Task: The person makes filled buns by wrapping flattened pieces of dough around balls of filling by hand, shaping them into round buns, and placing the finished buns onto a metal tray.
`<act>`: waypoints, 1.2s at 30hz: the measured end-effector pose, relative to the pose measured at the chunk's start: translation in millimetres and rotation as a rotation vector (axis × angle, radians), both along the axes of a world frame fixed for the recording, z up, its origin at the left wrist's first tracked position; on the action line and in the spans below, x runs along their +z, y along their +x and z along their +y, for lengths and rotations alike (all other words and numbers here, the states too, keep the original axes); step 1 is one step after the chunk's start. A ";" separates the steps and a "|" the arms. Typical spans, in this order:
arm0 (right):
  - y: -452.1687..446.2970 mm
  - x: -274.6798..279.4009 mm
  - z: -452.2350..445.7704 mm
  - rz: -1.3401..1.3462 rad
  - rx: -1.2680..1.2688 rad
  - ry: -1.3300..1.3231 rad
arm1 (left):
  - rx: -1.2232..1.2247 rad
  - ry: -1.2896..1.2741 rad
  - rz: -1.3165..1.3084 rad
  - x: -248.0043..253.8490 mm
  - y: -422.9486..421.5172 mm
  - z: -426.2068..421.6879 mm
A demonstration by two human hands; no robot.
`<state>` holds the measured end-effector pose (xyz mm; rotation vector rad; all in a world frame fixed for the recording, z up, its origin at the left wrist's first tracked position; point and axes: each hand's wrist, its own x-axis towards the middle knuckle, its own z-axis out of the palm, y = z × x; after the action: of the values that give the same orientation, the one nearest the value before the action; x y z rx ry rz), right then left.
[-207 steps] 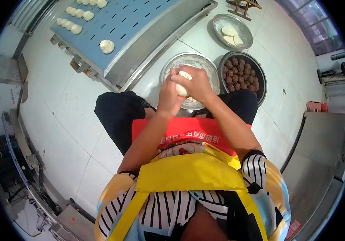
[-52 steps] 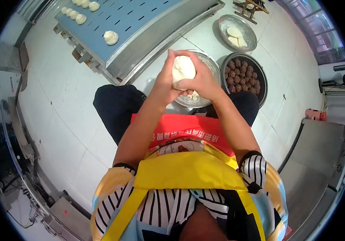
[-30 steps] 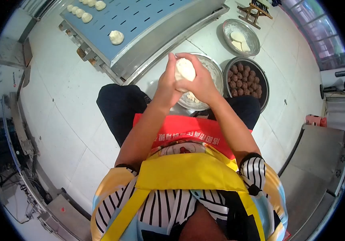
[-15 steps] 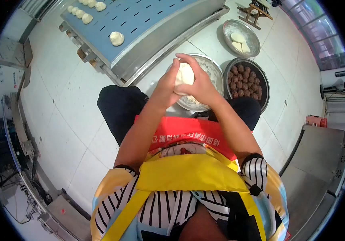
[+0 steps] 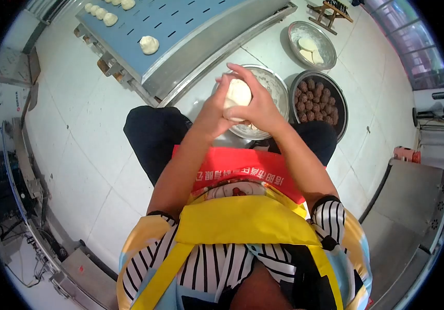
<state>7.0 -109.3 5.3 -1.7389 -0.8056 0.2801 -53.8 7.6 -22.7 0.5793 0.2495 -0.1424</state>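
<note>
A pale dough ball sits between my two hands, above a steel bowl dusted with flour. My left hand cups its left side with the fingers curved around it. On the other side, my right hand wraps it, thumb across the lower part and fingers over the top. Palms and fingers hide the underside of the dough. Just right of the hands, a dark round tub holds many brown filling balls.
A blue slotted tray surface at upper left carries a single dough bun and several others. Another steel bowl holds flat dough rounds. A small wooden stool stands behind it. Metal equipment lines the right.
Both hands still hold the dough ball, with the right fingers lifted slightly higher. The view has shifted a little; bowls and tray stay in place.
</note>
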 end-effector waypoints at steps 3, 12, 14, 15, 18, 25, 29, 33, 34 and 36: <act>4.3 -2.8 0.2 0.016 0.011 -0.016 | 0.022 -0.013 -0.017 -4.3 5.1 -0.3; 6.2 -11.1 10.0 0.009 -0.052 -0.054 | 0.193 -0.043 0.031 -8.8 7.4 -11.9; 4.1 -7.0 7.2 0.007 -0.003 -0.053 | 0.197 0.002 0.059 -10.0 6.6 -10.7; 2.7 -4.3 5.3 0.007 0.024 -0.055 | 0.159 0.000 0.038 -12.2 5.6 -1.0; 11.8 -6.3 -1.1 -0.092 0.135 -0.041 | 0.153 -0.032 0.023 -9.9 2.4 6.6; 23.5 15.8 2.9 -0.495 0.269 -0.213 | 0.206 0.034 0.041 -23.9 8.1 11.4; 26.8 25.7 11.5 -0.691 0.300 -0.367 | 0.217 -0.051 0.136 -20.0 11.9 14.9; 22.2 43.6 25.5 -0.689 0.457 -0.597 | 0.108 -0.102 0.124 -25.6 16.6 24.3; 26.9 42.5 29.3 -0.683 0.492 -0.603 | 0.094 -0.132 0.134 -26.9 15.6 29.4; 37.8 36.6 37.2 -0.671 0.559 -0.625 | 0.060 -0.197 0.150 -29.6 18.0 38.1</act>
<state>44.8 -72.1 41.9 -2.1878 -1.8558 0.3466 -35.8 45.7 -52.3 0.3649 0.3935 -0.1505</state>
